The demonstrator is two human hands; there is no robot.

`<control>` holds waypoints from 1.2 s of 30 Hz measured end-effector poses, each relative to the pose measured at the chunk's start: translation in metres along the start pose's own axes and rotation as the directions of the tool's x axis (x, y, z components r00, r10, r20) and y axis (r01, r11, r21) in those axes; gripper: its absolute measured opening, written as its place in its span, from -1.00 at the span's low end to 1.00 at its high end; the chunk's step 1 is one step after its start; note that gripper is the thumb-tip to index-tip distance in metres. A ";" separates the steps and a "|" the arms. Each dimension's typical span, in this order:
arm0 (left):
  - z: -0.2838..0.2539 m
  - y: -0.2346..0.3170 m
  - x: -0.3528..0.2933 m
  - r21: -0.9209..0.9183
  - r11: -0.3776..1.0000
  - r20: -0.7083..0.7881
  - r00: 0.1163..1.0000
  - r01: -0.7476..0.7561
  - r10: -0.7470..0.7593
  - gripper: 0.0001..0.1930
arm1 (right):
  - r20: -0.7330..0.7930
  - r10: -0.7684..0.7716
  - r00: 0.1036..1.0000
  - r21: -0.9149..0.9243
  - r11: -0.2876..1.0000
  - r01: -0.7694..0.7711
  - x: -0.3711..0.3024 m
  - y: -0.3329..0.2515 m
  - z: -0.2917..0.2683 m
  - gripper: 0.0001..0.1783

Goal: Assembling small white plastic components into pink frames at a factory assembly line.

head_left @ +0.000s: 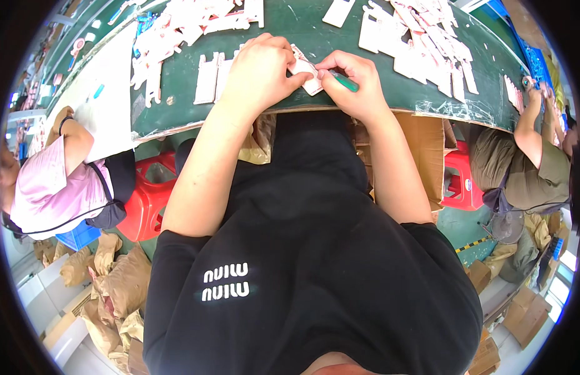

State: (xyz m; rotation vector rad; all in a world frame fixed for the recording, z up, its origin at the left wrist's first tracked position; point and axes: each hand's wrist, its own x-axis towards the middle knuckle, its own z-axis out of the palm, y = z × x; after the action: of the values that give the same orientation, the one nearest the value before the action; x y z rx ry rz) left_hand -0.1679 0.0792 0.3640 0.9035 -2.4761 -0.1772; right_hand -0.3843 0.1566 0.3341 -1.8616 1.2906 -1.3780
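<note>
At the near edge of the green table (174, 112), my left hand (258, 72) is closed on a flat white plastic part (312, 86), gripping it from its left side. My right hand (360, 84) is closed round a small tool with a green handle (345, 81). The tool's working end is hidden by my fingers, which touch the part's right edge. Several flat white pieces (206, 80) lie side by side just left of my left hand, partly covered by it.
White parts are heaped at the far left (177, 31) and far right (421, 47). Co-workers sit on both sides, one in a pink top (43, 190), one in a brown top (521, 169). A red stool (146, 203) and an open cardboard box (424, 150) flank me.
</note>
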 end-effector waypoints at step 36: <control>-0.010 -0.005 0.013 -0.092 0.992 0.157 0.985 0.089 -0.074 -0.61 | 0.082 0.051 0.995 0.111 0.992 -0.060 0.003 0.007 0.003 -0.90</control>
State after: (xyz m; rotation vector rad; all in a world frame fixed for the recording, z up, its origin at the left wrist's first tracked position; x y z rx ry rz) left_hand -0.1690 0.0677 0.3763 0.9825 -2.5455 -0.4076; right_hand -0.3847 0.1507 0.3283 -1.7726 1.1908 -1.3084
